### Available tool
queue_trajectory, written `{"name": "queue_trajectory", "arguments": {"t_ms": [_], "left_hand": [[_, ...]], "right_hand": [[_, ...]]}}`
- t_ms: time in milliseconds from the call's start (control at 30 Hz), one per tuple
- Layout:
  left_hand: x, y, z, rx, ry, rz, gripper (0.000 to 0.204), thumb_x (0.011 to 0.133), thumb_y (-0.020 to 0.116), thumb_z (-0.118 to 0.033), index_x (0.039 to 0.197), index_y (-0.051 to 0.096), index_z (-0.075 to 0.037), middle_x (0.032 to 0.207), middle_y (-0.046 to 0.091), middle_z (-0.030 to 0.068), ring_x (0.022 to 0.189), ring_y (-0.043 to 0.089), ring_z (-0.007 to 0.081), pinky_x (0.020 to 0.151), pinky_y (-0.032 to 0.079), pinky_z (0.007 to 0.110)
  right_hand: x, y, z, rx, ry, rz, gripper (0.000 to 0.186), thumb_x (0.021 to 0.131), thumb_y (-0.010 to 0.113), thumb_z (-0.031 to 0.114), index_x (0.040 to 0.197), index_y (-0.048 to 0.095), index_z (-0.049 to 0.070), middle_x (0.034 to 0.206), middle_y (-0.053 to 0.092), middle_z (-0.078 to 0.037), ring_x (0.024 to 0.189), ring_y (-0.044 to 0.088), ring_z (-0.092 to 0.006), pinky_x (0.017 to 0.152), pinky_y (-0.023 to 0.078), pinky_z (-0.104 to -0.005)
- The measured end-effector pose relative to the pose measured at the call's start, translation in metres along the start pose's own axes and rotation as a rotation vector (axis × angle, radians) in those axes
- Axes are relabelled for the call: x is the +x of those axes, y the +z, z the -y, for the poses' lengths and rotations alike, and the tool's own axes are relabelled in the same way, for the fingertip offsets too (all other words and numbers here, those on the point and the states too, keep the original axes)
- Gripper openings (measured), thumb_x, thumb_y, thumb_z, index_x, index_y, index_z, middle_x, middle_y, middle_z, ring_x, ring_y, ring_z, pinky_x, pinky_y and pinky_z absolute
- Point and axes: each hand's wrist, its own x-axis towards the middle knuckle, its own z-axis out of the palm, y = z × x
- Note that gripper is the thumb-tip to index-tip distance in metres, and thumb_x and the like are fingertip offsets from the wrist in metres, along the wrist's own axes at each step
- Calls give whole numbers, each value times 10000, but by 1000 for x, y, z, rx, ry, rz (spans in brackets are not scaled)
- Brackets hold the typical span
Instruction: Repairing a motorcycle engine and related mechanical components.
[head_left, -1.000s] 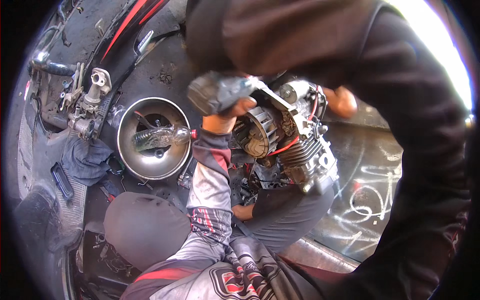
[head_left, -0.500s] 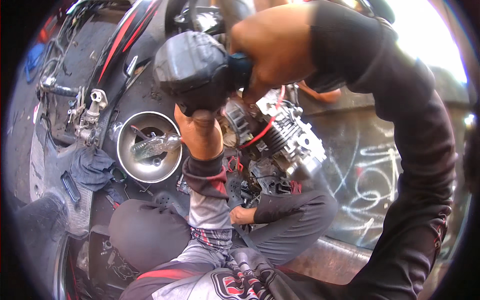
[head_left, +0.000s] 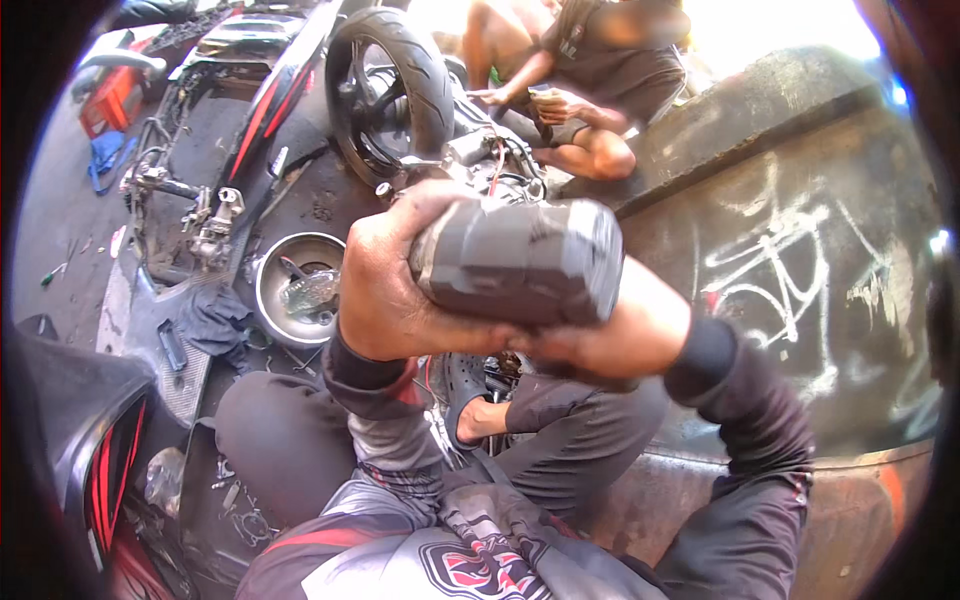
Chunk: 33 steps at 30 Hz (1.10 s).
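Note:
Both my hands are raised in front of my chest around what looks like a cordless power tool (head_left: 515,262), its blocky black end turned up towards me. My left hand (head_left: 385,275) wraps the left end of the block with closed fingers. From the right, my right hand (head_left: 630,325) closes on the tool's underside; its fingers are blurred and partly hidden. The rest of the tool is out of sight below the block. Beyond my hands lies a motorcycle engine (head_left: 490,150) with a red wire, largely covered.
A metal bowl (head_left: 265,290) holding a clear plastic bottle (head_left: 310,292) stands left of my hands. Farther off is a motorcycle wheel (head_left: 435,90). Another person (head_left: 610,70) sits at the far side. A dark rag (head_left: 212,325) lies left; a graffiti-marked wall (head_left: 770,290) rises right.
The black tool has come nearer and moved right and down, away from the engine. My right hand has dropped from above to its right side. The left hand has risen onto it.

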Motion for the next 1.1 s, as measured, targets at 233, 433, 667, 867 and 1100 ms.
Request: {"name": "queue_trajectory", "arguments": {"t_ms": [233, 433, 667, 867, 1100], "left_hand": [[-12, 12, -82, 450, 99, 239, 702, 480, 968, -373, 1006, 664, -22, 887, 701, 109, 755, 718, 253, 715, 563, 322], [-28, 23, -140, 754, 61, 96, 695, 488, 981, -289, 1032, 651, -9, 907, 703, 134, 784, 722, 247, 730, 565, 333], [-76, 16, -209, 937, -189, -150, 922, 443, 1006, -234, 1206, 560, 29, 1052, 677, 123, 940, 671, 212, 861, 527, 334], [-99, 21, -233, 922, -205, -297, 1025, 433, 1008, -347, 1241, 541, 75, 1112, 657, 130, 1019, 646, 228, 914, 506, 341], [-147, -25, -304, 1164, -24, -492, 816, 808, 766, -490, 1305, 512, 105, 1199, 626, 179, 1094, 624, 261, 891, 528, 386]], "right_hand": [[-60, 57, -15, 106, -271, -130, 553, 715, 785, 128, 1228, 598, 45, 1161, 636, -168, 1073, 617, -333, 956, 489, -413], [-40, 66, -25, 234, -500, -234, 451, 721, 777, 146, 1133, 630, 36, 1022, 672, -170, 915, 667, -354, 797, 540, -417], [-30, 72, -8, 469, -543, -257, 535, 771, 802, 245, 1177, 586, -28, 1021, 650, -210, 966, 637, -395, 838, 511, -431], [-45, 76, 16, 450, -540, -186, 550, 825, 743, 291, 1238, 542, -11, 1050, 622, -192, 992, 617, -379, 853, 507, -438], [-11, 69, 10, 484, -746, -785, 542, 761, 837, 329, 1151, 626, 16, 946, 642, -152, 900, 623, -327, 785, 523, -407]]}}
